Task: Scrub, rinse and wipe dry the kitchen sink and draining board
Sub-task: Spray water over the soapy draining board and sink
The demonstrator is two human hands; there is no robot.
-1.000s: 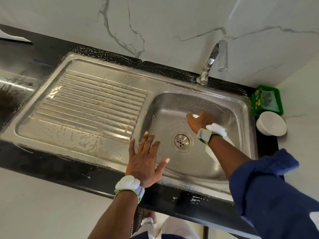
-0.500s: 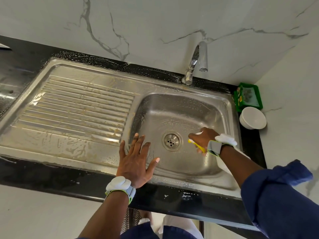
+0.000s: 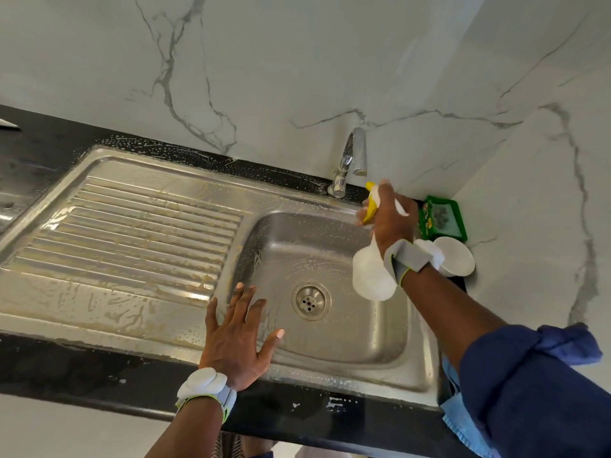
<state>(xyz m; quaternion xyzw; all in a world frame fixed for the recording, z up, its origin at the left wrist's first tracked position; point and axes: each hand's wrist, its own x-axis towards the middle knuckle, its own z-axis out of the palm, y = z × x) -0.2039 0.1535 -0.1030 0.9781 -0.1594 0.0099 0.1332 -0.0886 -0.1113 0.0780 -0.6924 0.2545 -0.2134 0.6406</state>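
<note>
The steel sink basin with its round drain lies right of the ribbed draining board, which carries brownish soapy streaks. My left hand rests flat with spread fingers on the front rim of the sink. My right hand grips a white spray bottle with a yellow trigger, lifted above the basin's back right, just below the chrome tap.
A green box and a white bowl stand on the black counter in the right corner against the marble wall. A blue cloth hangs at the counter's front right edge. Wet droplets dot the counter behind the sink.
My right hand rose from the basin floor near the drain up to the tap, lifting the spray bottle with it. My left hand stayed on the front rim.
</note>
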